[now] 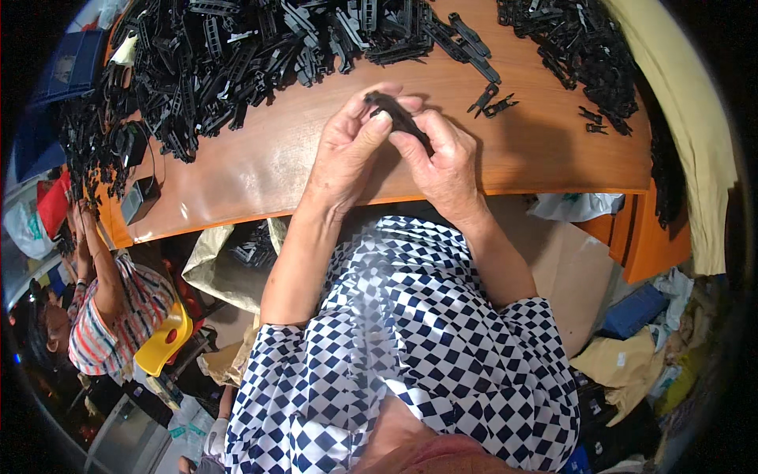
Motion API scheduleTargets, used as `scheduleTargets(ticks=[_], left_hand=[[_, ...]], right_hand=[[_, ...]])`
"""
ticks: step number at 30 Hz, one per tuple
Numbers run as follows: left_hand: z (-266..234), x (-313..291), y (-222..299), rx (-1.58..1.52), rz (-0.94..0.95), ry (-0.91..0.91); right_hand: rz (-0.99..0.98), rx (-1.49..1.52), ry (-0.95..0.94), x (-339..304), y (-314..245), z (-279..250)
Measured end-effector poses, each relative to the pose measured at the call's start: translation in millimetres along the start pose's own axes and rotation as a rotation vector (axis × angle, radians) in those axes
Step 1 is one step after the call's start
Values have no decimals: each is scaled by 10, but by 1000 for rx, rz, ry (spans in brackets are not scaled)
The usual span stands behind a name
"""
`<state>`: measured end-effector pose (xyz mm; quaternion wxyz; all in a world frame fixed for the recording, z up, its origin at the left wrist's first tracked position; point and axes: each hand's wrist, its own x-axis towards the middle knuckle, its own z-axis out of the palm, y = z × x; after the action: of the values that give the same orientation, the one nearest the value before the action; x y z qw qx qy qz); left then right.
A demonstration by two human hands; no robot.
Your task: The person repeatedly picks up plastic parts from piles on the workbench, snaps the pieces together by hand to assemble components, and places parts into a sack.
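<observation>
Between both my hands, above the near part of the wooden table, is a long black plastic part. My left hand pinches its upper left end, with the thumb lying on top. At the lower right end, my right hand grips the same part between thumb and curled fingers. Its finer shape is hidden by the fingers. Just right of my hands lie two small black clip-like pieces. Beyond my hands spreads a large heap of long black plastic parts.
A second heap of small black parts covers the far right corner. At the left, a co-worker in a striped shirt reaches to the table beside a yellow chair. An open sack stands below the table edge.
</observation>
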<state>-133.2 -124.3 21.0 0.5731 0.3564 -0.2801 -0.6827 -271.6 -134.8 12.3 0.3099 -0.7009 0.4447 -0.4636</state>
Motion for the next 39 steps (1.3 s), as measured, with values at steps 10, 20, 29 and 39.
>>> scheduleTargets(ticks=[10, 20, 29, 39], left_hand=[[-102, 87, -139, -322, -104, -123], [-87, 81, -183, -376, -21, -177], [-232, 77, -199, -404, 27, -193], [-267, 62, -217, -304, 125, -159]], right_hand=[[58, 14, -63, -27, -19, -79], [51, -44, -30, -25, -42, -44], [45, -15, -84, -46, -74, 59], [31, 47, -67, -13, -168, 98]])
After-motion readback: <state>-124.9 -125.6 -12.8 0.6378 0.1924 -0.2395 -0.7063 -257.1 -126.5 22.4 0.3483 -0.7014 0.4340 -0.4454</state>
